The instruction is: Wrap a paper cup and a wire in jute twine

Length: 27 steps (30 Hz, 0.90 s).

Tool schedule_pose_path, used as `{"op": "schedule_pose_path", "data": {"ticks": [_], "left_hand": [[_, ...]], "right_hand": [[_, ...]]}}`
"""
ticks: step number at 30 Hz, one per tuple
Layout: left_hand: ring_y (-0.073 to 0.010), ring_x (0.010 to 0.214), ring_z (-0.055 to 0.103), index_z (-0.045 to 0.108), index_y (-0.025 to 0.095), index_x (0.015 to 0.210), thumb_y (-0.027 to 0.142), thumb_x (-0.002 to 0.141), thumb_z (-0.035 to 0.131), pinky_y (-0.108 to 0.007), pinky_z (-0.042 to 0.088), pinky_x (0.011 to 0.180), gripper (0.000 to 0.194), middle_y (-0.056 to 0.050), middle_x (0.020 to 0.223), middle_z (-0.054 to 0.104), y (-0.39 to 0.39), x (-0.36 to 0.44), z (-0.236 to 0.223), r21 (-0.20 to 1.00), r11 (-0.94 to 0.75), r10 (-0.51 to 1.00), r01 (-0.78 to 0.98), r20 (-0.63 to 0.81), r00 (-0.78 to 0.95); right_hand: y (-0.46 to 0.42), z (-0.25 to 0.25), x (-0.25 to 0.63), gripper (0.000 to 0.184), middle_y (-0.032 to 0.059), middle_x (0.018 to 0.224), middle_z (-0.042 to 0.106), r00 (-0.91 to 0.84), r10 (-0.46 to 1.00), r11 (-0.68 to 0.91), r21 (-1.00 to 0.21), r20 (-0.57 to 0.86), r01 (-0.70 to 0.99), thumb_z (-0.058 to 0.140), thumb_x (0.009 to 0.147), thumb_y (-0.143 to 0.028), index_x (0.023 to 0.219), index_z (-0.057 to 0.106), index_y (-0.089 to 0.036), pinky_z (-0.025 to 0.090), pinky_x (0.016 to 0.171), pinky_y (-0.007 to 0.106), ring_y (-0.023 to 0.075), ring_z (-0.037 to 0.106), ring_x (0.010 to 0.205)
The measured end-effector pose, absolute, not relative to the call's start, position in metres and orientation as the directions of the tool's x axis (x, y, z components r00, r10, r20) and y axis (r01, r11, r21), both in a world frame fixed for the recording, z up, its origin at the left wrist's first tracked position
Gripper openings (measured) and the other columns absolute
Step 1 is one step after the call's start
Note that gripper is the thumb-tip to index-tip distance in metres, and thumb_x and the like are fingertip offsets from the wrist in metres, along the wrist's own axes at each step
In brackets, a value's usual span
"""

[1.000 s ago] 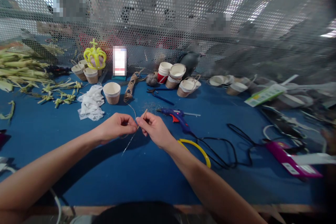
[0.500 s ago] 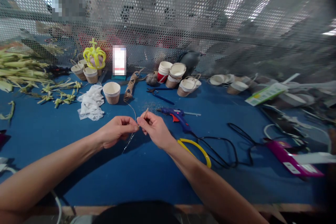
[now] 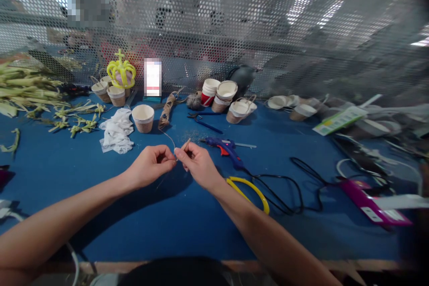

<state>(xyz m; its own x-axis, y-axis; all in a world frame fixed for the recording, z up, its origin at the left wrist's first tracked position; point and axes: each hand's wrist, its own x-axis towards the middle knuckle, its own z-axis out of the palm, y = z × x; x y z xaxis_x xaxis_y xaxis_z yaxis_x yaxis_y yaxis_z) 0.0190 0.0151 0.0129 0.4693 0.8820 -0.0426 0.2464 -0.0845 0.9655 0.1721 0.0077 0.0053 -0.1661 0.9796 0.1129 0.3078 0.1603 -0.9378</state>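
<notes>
My left hand is closed, its thumb and fingertips pinching the thin brown twine. That strand runs back to a wound twine bundle on the table. Touching it at the fingertips, my right hand is also closed on the twine, and a short tan piece sticks up past its index finger. The exact grip is hidden between the fingers. Beyond my hands stands a wrapped paper cup with a white inside, and just right of them lies a blue glue gun.
A crumpled white cloth and braided husk pieces lie left. Wrapped cups, pliers and a grey ball of yarn are at the back. A yellow ring, black cable and purple box sit right.
My left hand has turned slightly and its fingers have shifted along the twine. The loose strand below the fingers is now barely visible. My right hand has hardly moved.
</notes>
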Motion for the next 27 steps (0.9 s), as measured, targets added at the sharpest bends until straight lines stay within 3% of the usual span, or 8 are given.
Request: {"op": "schedule_pose_path", "data": {"ticks": [5,11,13,16,19,27], "left_hand": [[-0.0059,0.047,0.028,0.042,0.016,0.057,0.024,0.070,0.050,-0.019,0.023,0.045,0.017,0.007,0.049,0.033,0.012,0.020,0.012,0.941,-0.172,0.894,0.293,0.024,0.447],[-0.0072,0.051,0.035,0.049,0.015,0.061,0.019,0.069,0.048,-0.020,0.028,0.050,0.009,0.004,0.054,0.043,0.007,0.021,0.013,0.829,-0.345,0.904,0.440,0.169,0.392],[-0.0067,0.051,0.035,0.048,0.015,0.059,0.019,0.069,0.050,-0.020,0.028,0.049,0.011,0.004,0.055,0.044,0.009,0.020,0.014,0.887,-0.276,0.906,0.370,0.112,0.407],[-0.0051,0.046,0.032,0.045,0.015,0.058,0.023,0.068,0.053,-0.019,0.024,0.044,0.015,0.005,0.052,0.042,0.015,0.019,0.016,0.979,-0.036,0.882,0.201,-0.063,0.466],[-0.0035,0.041,0.029,0.046,0.014,0.058,0.026,0.067,0.056,-0.019,0.020,0.041,0.018,0.006,0.048,0.040,0.018,0.018,0.017,0.983,0.153,0.840,0.103,-0.185,0.511],[-0.0047,0.045,0.028,0.050,0.013,0.061,0.028,0.067,0.056,-0.020,0.018,0.043,0.017,0.006,0.051,0.040,0.021,0.013,0.023,0.979,0.092,0.833,0.184,-0.176,0.524]], "right_hand": [[0.007,0.004,0.170,0.030,-0.0047,0.047,0.042,-0.151,0.982,0.153,-0.946,0.113,0.284,0.051,0.076,-0.044,0.060,0.045,-0.019,0.032,0.042,0.022,0.0081,0.038,0.044],[0.006,0.005,0.170,0.031,-0.0052,0.048,0.041,-0.131,0.986,0.134,-0.957,0.104,0.257,0.053,0.074,-0.044,0.059,0.045,-0.018,0.032,0.042,0.022,0.0072,0.038,0.043],[0.007,0.005,0.170,0.029,-0.0049,0.052,0.043,-0.166,0.982,0.115,-0.977,0.085,0.182,0.054,0.074,-0.043,0.063,0.048,-0.018,0.035,0.044,0.022,0.0069,0.040,0.044],[0.008,0.005,0.171,0.025,-0.0033,0.060,0.048,-0.256,0.965,0.057,-0.998,0.050,0.020,0.054,0.074,-0.043,0.073,0.052,-0.017,0.039,0.046,0.022,0.0076,0.046,0.049],[0.009,0.004,0.171,0.024,-0.0033,0.060,0.050,-0.268,0.963,0.005,-0.998,0.022,-0.065,0.057,0.071,-0.041,0.072,0.051,-0.018,0.039,0.046,0.021,0.0077,0.047,0.050],[0.010,0.004,0.173,0.027,-0.0061,0.053,0.044,-0.212,0.977,-0.002,-1.000,-0.004,0.010,0.058,0.070,-0.041,0.065,0.047,-0.017,0.035,0.043,0.020,0.0058,0.042,0.045]]}}
